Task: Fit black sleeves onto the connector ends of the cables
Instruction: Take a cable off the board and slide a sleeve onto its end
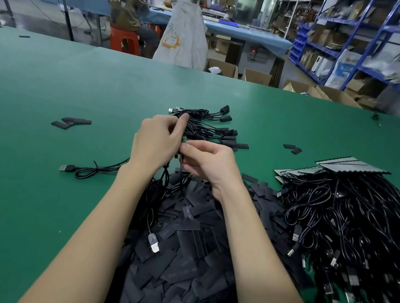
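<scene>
sleeve heap (179,263) on table (50,85), cable pile (351,227) right, finished cables (209,127) behind

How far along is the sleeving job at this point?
Early. Done: a small bunch of sleeved cables lies beyond the hands. In hand: the left hand and right hand pinch one cable's green connector end. Left: the big cable heap at right and the pile of loose sleeves.

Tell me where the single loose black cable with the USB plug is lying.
The loose black USB cable lies on the green table, just beyond the left forearm, left of the black sleeve pile.
</scene>
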Tool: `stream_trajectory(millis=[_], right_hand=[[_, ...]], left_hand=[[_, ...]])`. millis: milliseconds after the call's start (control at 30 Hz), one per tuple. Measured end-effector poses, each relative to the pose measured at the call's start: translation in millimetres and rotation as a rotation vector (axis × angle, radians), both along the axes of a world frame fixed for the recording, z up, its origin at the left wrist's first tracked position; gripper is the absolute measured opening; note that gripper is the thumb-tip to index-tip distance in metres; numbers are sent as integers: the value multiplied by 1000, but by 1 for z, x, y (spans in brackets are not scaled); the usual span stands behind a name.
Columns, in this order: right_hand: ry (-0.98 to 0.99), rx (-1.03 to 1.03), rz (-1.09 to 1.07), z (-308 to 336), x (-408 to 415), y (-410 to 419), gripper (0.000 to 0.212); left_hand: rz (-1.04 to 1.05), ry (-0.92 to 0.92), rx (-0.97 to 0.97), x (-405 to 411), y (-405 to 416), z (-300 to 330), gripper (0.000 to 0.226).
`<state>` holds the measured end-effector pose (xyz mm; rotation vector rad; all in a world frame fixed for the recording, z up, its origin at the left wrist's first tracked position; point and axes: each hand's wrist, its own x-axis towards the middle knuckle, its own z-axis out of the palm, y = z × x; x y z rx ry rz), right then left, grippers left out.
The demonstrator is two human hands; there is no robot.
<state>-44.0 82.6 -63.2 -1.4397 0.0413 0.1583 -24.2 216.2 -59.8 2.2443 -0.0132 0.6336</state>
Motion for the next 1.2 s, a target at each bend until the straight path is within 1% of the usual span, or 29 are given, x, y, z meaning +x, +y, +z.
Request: stream_trajectory(millis=[133, 233, 367, 433, 533, 567, 633, 700, 733, 800, 900, 967, 1033, 1067, 1100, 1133, 1200], right_hand=[[27, 98, 71, 5, -3, -4, 11], [58, 148, 120, 7, -5, -9, 10], [48, 197, 155, 10, -9, -16, 8], [11, 202, 139, 16, -9, -22, 8], [-43, 142, 41, 24, -7, -34, 15], [-46, 114, 6, 26, -6, -38, 16], [-26, 81, -64, 26, -5, -43, 15], [3, 117, -129, 26, -5, -45, 13], [14, 149, -154, 25, -5, -46, 14], [22, 203, -173, 24, -4, -47, 13], [10, 218, -142, 22, -4, -48, 8], [5, 226, -125, 20, -4, -52, 3], [11, 227, -89, 18, -7, -58, 12], [19, 188, -77, 16, -9, -60, 17], [26, 100, -76, 13, -11, -62, 21], [24, -48, -79, 11, -15, -64, 23], [-36, -487, -41, 6, -22, -66, 26]], left_hand=[[-70, -77, -79, -2, -3, 3, 63], [-111, -113, -98, -3, -8, 5, 63], [-162, -73, -250, -2, -10, 5, 66], [-160, -49, -220, -2, -8, 5, 67], [-195, 16, -139, -3, -5, 9, 61], [-220, 25, -116, -4, -6, 12, 55], [-265, -17, -103, -6, -11, 16, 32], [-313, -63, -159, -9, -18, 21, 10], [-352, -59, -187, -10, -21, 23, 6], [-445, 0, -183, -14, -27, 24, 7], [-548, 64, -75, -20, -34, 24, 13], [-553, 48, -34, -21, -35, 24, 15], [-523, 48, -10, -21, -34, 23, 15], [-507, 55, -1, -20, -34, 22, 15], [-488, 61, 6, -19, -33, 21, 14], [-466, 61, 7, -19, -32, 20, 13], [-426, 54, -5, -16, -29, 18, 13]])
